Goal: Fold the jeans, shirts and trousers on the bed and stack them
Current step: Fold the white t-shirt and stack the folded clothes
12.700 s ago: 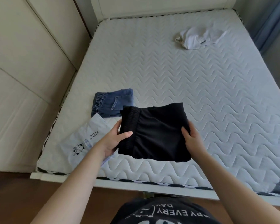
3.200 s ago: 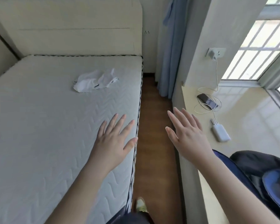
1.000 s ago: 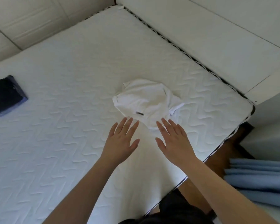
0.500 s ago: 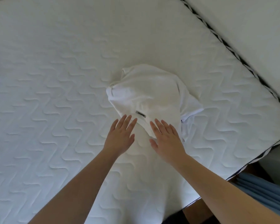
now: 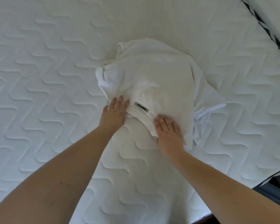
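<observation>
A crumpled white shirt lies in a heap on the white quilted mattress, its collar with a small grey label turned toward me. My left hand lies flat at the left end of the collar, fingers straight and touching the cloth. My right hand rests flat on the right end of the collar, fingers straight. One sleeve sticks out to the right of the heap. The folded stack of dark clothes is out of view.
The mattress edge with black-and-white piping runs along the upper right beside a pale headboard. The near right corner of the bed drops off to the floor and blue fabric.
Both hands have moved forward from just short of the shirt onto its collar. The camera has come closer over the shirt.
</observation>
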The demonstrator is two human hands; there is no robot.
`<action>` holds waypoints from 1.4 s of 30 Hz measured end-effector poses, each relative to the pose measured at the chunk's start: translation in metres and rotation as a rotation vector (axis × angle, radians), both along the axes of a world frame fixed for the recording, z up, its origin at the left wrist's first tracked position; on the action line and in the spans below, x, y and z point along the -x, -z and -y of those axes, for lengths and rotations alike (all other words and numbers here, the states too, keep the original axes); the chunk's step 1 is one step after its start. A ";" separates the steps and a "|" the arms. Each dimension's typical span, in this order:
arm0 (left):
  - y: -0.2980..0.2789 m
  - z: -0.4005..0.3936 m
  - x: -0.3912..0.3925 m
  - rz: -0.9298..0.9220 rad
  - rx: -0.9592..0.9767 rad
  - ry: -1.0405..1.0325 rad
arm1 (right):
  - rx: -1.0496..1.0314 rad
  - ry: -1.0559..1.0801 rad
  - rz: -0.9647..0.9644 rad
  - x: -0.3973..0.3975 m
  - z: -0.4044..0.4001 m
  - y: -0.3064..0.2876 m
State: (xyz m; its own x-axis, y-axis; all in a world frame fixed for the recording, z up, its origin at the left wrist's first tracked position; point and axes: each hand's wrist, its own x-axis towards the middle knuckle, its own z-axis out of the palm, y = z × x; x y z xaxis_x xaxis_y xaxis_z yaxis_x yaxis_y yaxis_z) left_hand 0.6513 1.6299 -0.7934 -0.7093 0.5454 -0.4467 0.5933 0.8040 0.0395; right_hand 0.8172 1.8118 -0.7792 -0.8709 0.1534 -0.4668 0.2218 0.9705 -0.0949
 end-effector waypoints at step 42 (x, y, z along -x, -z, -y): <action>-0.431 0.221 -0.196 0.131 -1.098 -0.564 | 0.707 0.309 -0.638 -0.115 0.103 -0.444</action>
State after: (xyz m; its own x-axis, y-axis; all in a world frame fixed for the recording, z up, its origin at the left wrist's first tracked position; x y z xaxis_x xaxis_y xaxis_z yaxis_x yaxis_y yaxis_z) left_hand 0.8475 1.4090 -0.3628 -0.9507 0.3084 -0.0318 0.1161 0.4491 0.8859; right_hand 0.9326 1.7090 -0.3350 -0.9591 0.2829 0.0029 0.1608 0.5536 -0.8171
